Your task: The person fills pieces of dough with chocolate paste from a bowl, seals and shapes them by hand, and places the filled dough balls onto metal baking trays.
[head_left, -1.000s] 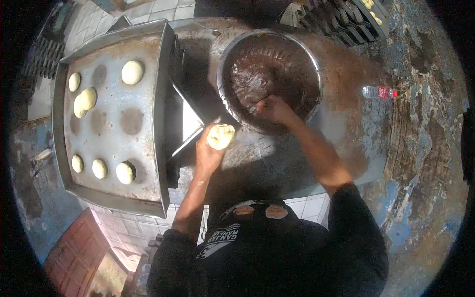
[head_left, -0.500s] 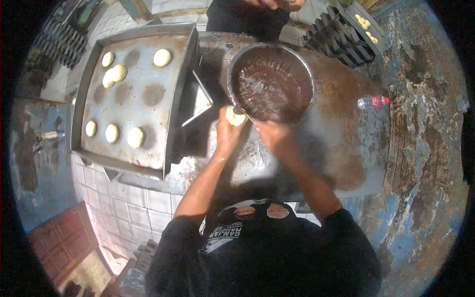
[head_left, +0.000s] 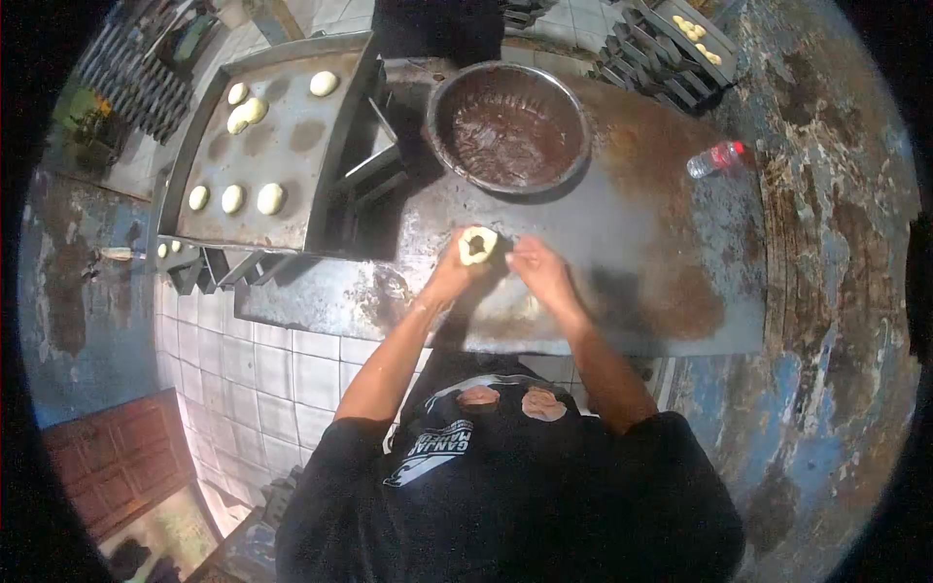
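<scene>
A flattened piece of pale dough [head_left: 485, 255] with a dark brown dab of filling in its middle rests in my left hand [head_left: 452, 277], whose fingers are curled around it. My right hand [head_left: 540, 272] is just to the right of the dough, apart from it, fingers closed; whatever they hold is too small to make out. Beyond both hands stands a metal bowl [head_left: 559, 175] of thick, dark brown, chocolate-like paste [head_left: 510, 136].
At the left, a large metal tray [head_left: 219, 160] carries several round dough balls [head_left: 270, 198], over other stacked trays. A red-capped plastic bottle [head_left: 714, 159] lies on the metal table [head_left: 641, 233] at right. A person in dark clothing [head_left: 437, 29] stands across the table. More trays [head_left: 671, 58] are stacked at the far right.
My hands have drawn back from the bowl's rim toward me. The right hand has come away from the dough, whose filling now shows. The view has shifted.
</scene>
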Demonstrator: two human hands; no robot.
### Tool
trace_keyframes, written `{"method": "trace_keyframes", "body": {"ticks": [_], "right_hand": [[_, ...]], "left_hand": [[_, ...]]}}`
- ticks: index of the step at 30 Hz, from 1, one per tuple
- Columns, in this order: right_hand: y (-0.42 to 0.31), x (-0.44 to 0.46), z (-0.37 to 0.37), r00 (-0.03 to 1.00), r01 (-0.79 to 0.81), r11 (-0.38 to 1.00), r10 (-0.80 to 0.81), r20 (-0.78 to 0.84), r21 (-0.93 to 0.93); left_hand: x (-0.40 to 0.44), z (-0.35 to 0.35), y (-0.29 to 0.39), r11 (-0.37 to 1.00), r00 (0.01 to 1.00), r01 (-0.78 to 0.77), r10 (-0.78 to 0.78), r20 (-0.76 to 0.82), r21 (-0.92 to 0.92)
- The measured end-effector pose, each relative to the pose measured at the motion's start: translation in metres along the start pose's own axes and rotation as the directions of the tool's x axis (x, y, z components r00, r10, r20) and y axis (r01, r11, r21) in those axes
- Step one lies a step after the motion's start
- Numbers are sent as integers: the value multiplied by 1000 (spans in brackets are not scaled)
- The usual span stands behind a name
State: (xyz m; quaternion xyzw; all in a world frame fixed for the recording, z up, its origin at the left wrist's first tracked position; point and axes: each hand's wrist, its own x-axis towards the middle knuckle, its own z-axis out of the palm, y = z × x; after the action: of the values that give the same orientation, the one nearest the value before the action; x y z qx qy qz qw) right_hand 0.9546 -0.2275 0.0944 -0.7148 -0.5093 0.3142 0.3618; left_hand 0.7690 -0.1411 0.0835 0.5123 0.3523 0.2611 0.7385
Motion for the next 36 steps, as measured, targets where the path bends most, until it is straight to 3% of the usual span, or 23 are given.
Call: {"method": "trace_keyframes", "body": {"ticks": [1,5,7,8,9,11,12,15,16,17,19,20,21,23,24,27,28,29,31,32,33,35,36], "right_hand": [[-18,-2,-4,968,-239,872,250,29,428],[-61,-41,-25,987,-129,972,107,119,195],[-68,-76,-31,890,454,884,-445,97,-108],[-71,-88,-41,969,210,978,-210,126,15],[-68,-94,-45,967,220,975,-220,126,13],[-59,-104,-45,982,153,922,-102,-157,357],[-60,-113,-41,975,166,976,-141,-169,140],[-66,-137,-42,979,69,996,-58,-198,53],[-74,-140,-43,983,-68,948,117,-144,311],[-62,-140,-37,983,-64,946,114,-141,319],[-39,-134,-21,994,14,500,84,-65,866],[-35,-134,-21,990,-105,309,123,70,945],[-34,-134,-27,990,-117,300,112,86,947],[-38,-132,-36,960,-171,770,-10,279,615],[-65,-141,-41,954,18,889,-152,257,458],[-116,-149,-29,895,313,905,-382,230,288],[-122,-144,-24,909,198,833,-354,222,517],[-127,-138,-11,902,203,832,-365,232,517],[-134,-128,21,872,487,664,-325,-368,568],[-132,-124,25,728,655,734,-550,-409,178],[-143,-127,35,734,655,733,-559,-387,184],[-170,-138,61,641,732,682,-694,-330,-12],[-178,-132,75,714,676,733,-626,-312,78]], "left_hand": [[-9,14,-3,984,992,-124,121,29,130],[-42,56,22,902,997,-42,65,-38,430],[-45,59,9,956,991,-107,124,-47,275],[-52,63,10,999,998,-47,48,-35,27],[-60,68,15,998,998,-57,58,-38,27],[-72,76,24,997,998,62,-62,9,-52],[-77,82,25,995,996,37,-29,79,-93],[-98,107,27,986,985,-164,165,-59,16],[-105,111,28,959,962,-245,259,-82,144],[-110,113,26,957,962,-245,260,-85,154],[-119,110,25,749,851,-477,524,29,461],[-132,109,28,857,919,-373,394,15,357],[-146,108,35,854,919,-365,394,-2,370],[-165,96,42,848,959,-244,284,-14,471],[-171,85,42,839,972,-189,232,-22,510],[-185,55,52,803,981,-197,160,115,563],[-193,51,58,817,985,-144,170,5,558],[-195,46,65,818,984,-143,178,-9,557],[-195,34,76,975,963,-145,179,-200,171],[-193,20,79,977,971,-183,197,-136,110],[-197,17,86,979,968,-182,196,-157,96],[-208,18,111,895,987,-153,119,-108,-419],[-208,9,112,858,983,-183,151,-106,-480]]}}
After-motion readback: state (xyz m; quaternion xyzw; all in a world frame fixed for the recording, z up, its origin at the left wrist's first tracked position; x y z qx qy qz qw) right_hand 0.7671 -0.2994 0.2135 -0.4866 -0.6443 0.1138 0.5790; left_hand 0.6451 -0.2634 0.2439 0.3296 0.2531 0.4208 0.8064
